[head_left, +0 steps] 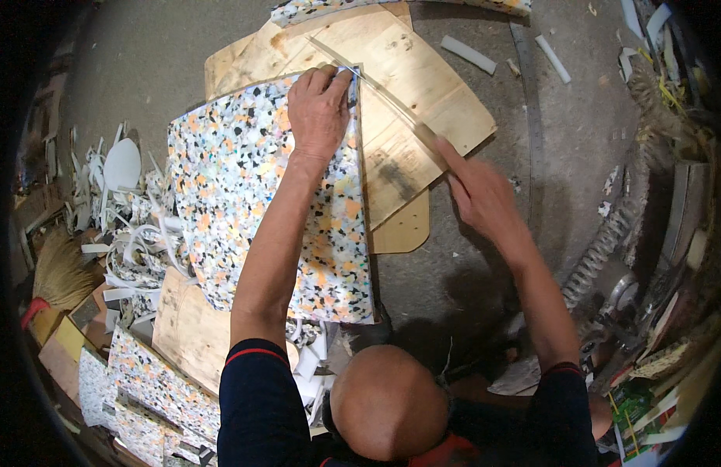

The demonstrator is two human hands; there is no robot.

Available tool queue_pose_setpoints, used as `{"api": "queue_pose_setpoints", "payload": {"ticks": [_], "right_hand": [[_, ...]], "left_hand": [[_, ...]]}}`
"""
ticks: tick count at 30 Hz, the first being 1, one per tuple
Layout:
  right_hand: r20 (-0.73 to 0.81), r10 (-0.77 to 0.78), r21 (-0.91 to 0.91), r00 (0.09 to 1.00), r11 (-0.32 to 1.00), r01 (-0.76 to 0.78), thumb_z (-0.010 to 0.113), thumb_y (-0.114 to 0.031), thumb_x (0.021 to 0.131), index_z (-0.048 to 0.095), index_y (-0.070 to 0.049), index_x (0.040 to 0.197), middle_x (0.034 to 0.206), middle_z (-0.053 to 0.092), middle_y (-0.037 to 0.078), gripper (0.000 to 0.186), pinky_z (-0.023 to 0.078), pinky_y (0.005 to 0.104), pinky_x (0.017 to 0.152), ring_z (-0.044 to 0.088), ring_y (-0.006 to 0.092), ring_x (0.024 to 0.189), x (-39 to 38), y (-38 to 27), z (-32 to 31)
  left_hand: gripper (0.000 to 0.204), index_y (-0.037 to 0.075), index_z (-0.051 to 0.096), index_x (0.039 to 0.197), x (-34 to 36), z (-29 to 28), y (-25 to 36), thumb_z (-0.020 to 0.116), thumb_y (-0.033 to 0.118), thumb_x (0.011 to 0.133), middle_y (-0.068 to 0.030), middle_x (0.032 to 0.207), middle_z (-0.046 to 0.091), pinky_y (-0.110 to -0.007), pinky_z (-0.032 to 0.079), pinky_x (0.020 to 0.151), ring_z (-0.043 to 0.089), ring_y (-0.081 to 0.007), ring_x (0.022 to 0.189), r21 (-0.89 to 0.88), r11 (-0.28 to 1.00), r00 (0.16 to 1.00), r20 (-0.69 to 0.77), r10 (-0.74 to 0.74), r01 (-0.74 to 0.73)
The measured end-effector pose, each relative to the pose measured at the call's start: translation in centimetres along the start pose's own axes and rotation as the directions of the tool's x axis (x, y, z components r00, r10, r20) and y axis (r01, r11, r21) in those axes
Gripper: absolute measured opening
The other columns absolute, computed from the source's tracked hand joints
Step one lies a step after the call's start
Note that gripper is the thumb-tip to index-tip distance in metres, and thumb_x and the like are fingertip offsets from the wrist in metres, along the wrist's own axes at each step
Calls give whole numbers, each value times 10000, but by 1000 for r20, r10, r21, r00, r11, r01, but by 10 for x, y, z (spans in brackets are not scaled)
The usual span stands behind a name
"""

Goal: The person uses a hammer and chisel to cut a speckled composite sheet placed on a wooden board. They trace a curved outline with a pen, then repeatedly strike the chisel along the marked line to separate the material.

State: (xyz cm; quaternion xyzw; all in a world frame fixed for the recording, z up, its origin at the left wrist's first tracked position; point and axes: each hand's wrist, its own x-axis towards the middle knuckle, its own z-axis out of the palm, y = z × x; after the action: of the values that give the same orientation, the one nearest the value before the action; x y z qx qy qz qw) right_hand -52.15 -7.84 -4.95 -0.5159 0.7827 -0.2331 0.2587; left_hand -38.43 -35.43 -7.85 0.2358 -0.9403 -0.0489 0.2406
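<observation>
A thick slab of multicoloured speckled foam (228,179) lies over pale plywood panels (434,78). My left hand (320,117) bears down on the slab near its far right corner, fingers curled and gripping there. A long, thin-bladed knife (393,100) extends from my right hand (483,193), which is closed around its near end and slightly blurred. The blade slants away to the left, crossing the slab's far right corner close to my left fingertips. Its handle is mostly hidden in my grip.
White foam offcuts (146,233) are heaped at the left beside a straw broom (61,272). More speckled foam pieces (154,373) lie at lower left. Loose white strips (469,54) rest on the concrete floor. Coiled springs (602,245) and scrap line the right side.
</observation>
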Motion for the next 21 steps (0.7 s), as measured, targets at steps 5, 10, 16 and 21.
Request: {"api": "queue_pose_setpoints", "payload": {"ticks": [5,10,16,21], "right_hand": [[-48,-16,-7,999,1000,15,622,-83,962,337,-277,1608,814,553,147,732,504,442,578,578,312,647,-47,5,-9],[-57,-2,-82,998,997,-3,626,-80,956,339,-289,1607,832,561,157,741,510,447,601,586,337,667,-38,13,6],[-115,23,48,993,999,-17,617,-42,941,386,-220,1585,969,638,211,707,546,461,723,652,376,770,-107,15,-13],[-188,69,192,980,981,-32,611,17,920,401,-65,1556,1208,655,283,675,557,418,823,713,373,948,-148,-1,-31]], "left_hand": [[332,106,723,1109,-2,1,0,721,2,793,-68,1101,672,-428,499,879,621,-302,1020,3,1000,1000,-12,-2,2],[348,107,719,1115,-2,2,-1,714,3,784,-73,1103,672,-434,498,878,621,-306,1026,-13,1000,1000,-19,-4,4],[272,99,709,1133,-3,3,-4,711,133,863,-75,1072,656,-437,466,915,605,-290,1047,-74,995,997,-32,-69,66],[395,98,701,1190,10,-3,9,755,331,876,-90,1097,648,-469,430,930,573,-294,1124,-78,975,976,81,-202,209]]}}
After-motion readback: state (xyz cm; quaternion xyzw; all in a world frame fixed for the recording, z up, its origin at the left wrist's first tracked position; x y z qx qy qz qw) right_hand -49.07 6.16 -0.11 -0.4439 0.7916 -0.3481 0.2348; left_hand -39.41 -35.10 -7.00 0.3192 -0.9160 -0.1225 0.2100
